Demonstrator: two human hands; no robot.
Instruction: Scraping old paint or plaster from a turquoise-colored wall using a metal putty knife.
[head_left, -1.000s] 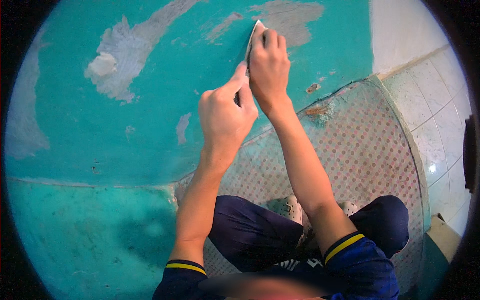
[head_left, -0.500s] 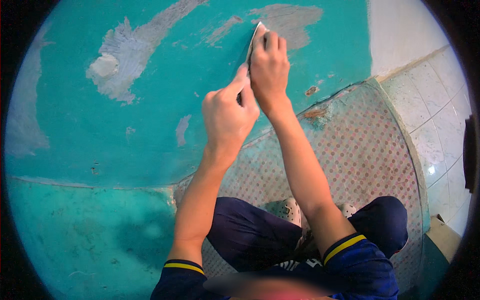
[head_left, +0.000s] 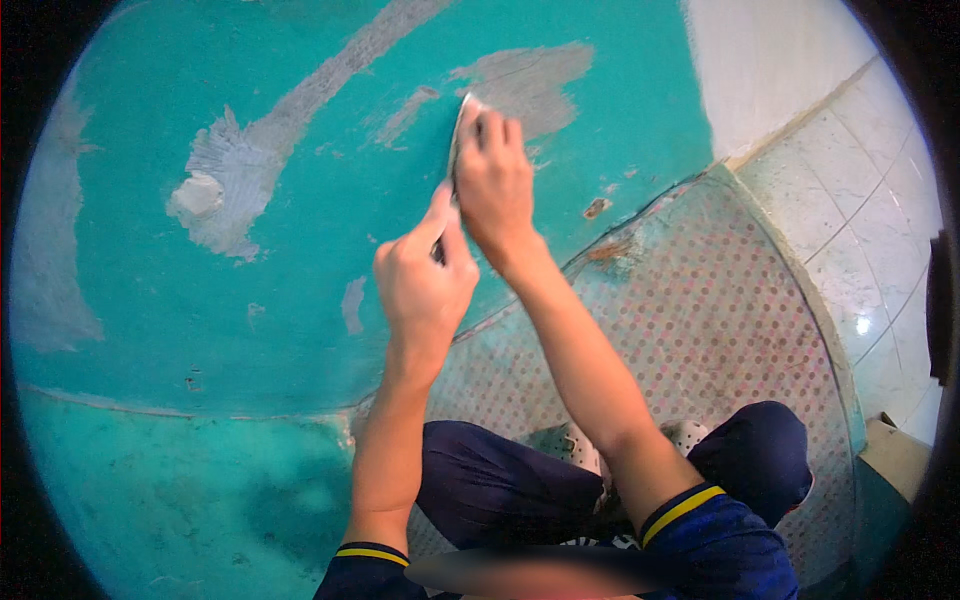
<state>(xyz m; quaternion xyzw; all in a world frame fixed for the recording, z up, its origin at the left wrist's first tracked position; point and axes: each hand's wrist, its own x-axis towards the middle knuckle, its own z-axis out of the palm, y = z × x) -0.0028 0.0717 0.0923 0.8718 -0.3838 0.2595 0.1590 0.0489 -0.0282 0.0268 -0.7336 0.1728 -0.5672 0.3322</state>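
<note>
My left hand (head_left: 425, 282) is closed around the dark handle of a thin flat scraper (head_left: 455, 158), seen nearly edge-on. Its thumb and forefinger point up along the tool. Above it, my right hand (head_left: 497, 185) presses the same scraper with its fingers bent over the upper part. The tool's pale upper tip lies against the turquoise wall (head_left: 330, 225), just below a grey smoothed patch (head_left: 530, 85). Most of the blade's face is hidden by my fingers.
A long grey filler streak (head_left: 320, 95) with a white lump (head_left: 198, 196) lies to the left. A small chipped hole (head_left: 597, 208) sits near the wall's lower edge. Below are a dotted floor covering (head_left: 690, 310) and my pale clogs (head_left: 575, 445). White tiles (head_left: 850, 220) stand at right.
The view has shifted, so the wall and both hands appear lower and further left. Against the grey patch, the scraper tip stays at nearly the same spot; the grip is unchanged.
</note>
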